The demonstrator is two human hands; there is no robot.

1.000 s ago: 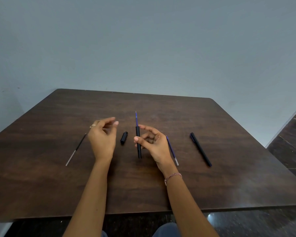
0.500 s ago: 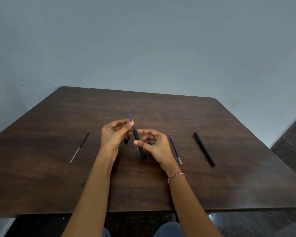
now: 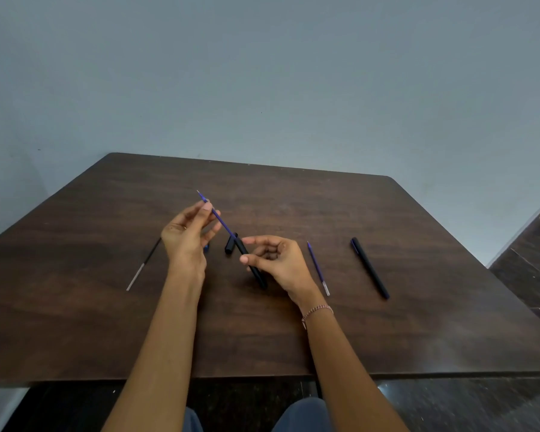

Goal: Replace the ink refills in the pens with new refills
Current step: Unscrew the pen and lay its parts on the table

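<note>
While the right hand (image 3: pixel 278 260) grips the pen barrel (image 3: pixel 251 263), left-hand fingers (image 3: pixel 205 210) pinch its blue refill (image 3: pixel 220 219).

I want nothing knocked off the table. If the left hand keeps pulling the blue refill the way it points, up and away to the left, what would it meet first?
The way looks free: beyond the left hand and blue refill lies only bare table, though depth is unclear.

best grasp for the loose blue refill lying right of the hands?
Pinch the blue refill at mid-length, coming straight down from above. It lies flat and apart on the table, a thin rod, so fingers should close across its width. The right hand is nearest, though it now holds the pen barrel.
</note>
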